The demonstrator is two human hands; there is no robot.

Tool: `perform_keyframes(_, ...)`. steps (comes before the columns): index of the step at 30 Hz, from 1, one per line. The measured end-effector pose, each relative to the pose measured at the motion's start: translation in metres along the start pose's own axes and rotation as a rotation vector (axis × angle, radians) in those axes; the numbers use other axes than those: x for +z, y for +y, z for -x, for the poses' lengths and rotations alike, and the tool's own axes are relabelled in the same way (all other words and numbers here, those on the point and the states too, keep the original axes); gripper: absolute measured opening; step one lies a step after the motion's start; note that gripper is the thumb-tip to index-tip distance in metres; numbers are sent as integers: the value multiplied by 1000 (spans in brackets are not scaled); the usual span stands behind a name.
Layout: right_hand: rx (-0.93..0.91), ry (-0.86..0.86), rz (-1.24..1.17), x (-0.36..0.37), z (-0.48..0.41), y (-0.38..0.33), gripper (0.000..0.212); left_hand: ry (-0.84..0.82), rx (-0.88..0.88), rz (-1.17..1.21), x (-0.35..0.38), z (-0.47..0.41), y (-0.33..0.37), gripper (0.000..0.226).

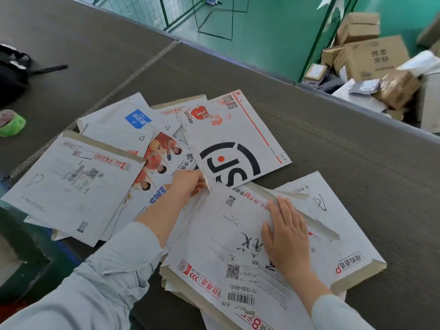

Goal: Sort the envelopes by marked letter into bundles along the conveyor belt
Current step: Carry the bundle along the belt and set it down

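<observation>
White cardboard envelopes lie in loose heaps on the dark conveyor belt point(333, 139). My left hand point(188, 183) pinches the near corner of the SF-logo envelope point(235, 144), which overlaps a China Post envelope point(159, 163). My right hand point(284, 236) rests flat, fingers spread, on the top envelope point(238, 234) of the near right stack. Beneath that stack lies an envelope with a pen mark point(320, 203). At the left, another envelope carries a hand-drawn D point(71, 186). A further one with a blue label point(123, 120) lies at the back of the left heap.
A green tape roll point(10, 123) and a black bag point(12, 72) sit on the belt at the far left. Beyond the belt's far edge, cardboard boxes point(371, 58) and parcels pile up by a green fence. A belt seam point(114, 91) runs diagonally.
</observation>
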State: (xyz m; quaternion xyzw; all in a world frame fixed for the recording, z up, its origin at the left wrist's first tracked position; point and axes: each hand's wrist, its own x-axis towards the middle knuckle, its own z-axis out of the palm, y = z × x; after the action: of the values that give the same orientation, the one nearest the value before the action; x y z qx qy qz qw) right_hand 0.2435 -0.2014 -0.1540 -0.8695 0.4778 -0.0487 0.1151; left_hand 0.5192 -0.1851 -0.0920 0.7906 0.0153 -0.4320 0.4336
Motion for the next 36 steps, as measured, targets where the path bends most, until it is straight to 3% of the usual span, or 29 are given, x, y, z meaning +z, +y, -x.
perform_keyframes(4, 1, 14, -7, 0, 0, 0, 60, -44, 22, 84, 12, -2, -1, 4)
perform_keyframes(11, 0, 26, -18, 1, -1, 2, 59, 26, 14, 76, 24, -4, 3, 16)
perform_keyframes(17, -1, 26, -21, 1, 0, 3, 59, 3, -94, 255, 22, -9, 7, 5)
perform_keyframes(22, 1, 31, -31, 2, -1, 2, 58, -98, -172, 280, 23, -16, 18, 23)
perform_keyframes(25, -2, 35, -41, 2, -2, 3, 57, -76, -46, 172, 27, -18, 20, 23)
perform_keyframes(29, -5, 36, -44, 2, -1, 4, 57, -7, 216, 278, 27, -9, 30, 5)
perform_keyframes(32, -5, 8, -46, 2, -2, 3, 58, -11, 332, 326, 20, 4, 39, 16)
perform_keyframes(36, 28, -91, -127, -10, -3, 3, 59, 65, 537, 231, 6, 34, 53, 9)
